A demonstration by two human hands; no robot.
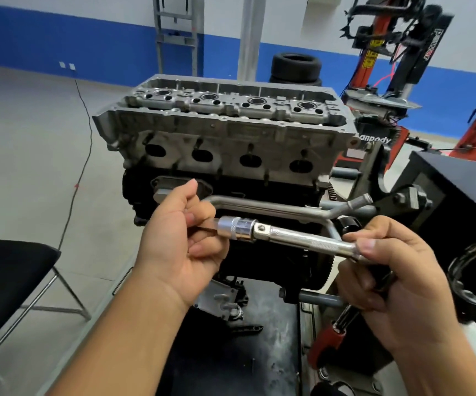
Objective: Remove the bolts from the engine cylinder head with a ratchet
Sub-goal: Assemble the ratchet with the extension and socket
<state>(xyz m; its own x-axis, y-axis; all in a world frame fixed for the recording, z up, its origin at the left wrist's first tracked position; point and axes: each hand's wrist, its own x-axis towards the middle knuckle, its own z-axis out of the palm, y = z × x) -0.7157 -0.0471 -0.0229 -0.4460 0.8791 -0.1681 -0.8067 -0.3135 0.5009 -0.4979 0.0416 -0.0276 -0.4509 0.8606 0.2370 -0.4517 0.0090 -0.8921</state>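
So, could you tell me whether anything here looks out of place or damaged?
Nothing stands out. The cylinder head sits level on the engine block, with no visible spills or breaks. The left hand holds the socket end and the right hand the handle of the ratchet, away from the head.

We see only two bare forearms and two hands of the person. The left hand (pixel 179 238) and the right hand (pixel 396 278) wear no gloves, no rings, no watch. No sleeve reaches the wrists. The fingernails are short and plain, and the forearms enter from the bottom edge
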